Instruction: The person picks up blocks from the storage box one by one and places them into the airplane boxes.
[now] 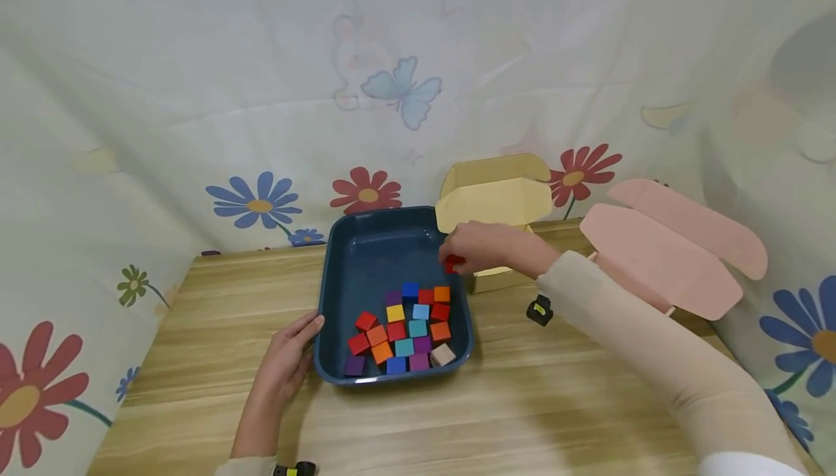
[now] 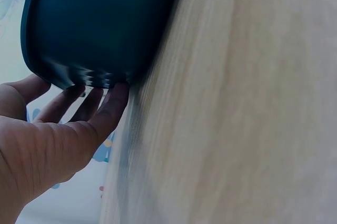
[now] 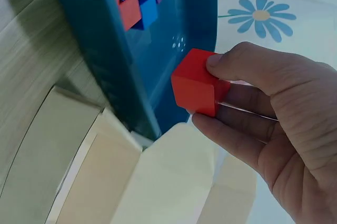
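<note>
A dark blue tray (image 1: 326, 280) lies on the wooden table with several coloured cubes (image 1: 395, 331) in its near half. My left hand (image 1: 285, 356) holds the tray's left side; in the left wrist view the thumb is at the rim and the fingertips touch the outer wall. My right hand (image 1: 483, 244) pinches a red cube (image 3: 196, 83) between thumb and fingers, above the tray's right edge. Just beside that hand stands an open pale yellow box (image 1: 503, 204), its inside partly hidden by the hand and forearm.
A pink box (image 1: 660, 255) with its lid raised stands farther right, partly behind the right sleeve. A flower-printed cloth (image 1: 398, 91) hangs behind the wooden table (image 1: 215, 316) and along its sides. The tray's right wall adjoins the yellow box.
</note>
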`<state>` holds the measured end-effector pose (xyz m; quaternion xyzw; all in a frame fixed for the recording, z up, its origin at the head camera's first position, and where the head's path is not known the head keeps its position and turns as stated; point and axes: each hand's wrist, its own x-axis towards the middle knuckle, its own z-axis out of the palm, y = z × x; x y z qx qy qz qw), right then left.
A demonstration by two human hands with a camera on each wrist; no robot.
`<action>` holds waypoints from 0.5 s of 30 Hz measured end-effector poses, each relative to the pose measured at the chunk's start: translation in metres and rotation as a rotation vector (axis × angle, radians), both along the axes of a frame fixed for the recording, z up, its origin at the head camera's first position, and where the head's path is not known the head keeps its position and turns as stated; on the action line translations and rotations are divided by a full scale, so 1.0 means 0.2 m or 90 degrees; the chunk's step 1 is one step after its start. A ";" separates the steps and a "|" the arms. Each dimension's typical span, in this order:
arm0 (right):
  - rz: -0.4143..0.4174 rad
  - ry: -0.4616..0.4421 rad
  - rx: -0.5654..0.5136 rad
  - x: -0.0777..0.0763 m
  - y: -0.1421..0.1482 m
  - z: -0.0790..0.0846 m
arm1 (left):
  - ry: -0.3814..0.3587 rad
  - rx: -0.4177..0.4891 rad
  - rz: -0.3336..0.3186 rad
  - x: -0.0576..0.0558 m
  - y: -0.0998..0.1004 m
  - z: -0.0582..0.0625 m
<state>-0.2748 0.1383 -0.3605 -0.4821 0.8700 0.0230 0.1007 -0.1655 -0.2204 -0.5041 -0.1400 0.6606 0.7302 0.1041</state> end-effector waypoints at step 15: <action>-0.001 0.029 -0.007 0.04 0.34 0.01 | 0.007 0.005 0.002 0.00 0.00 0.00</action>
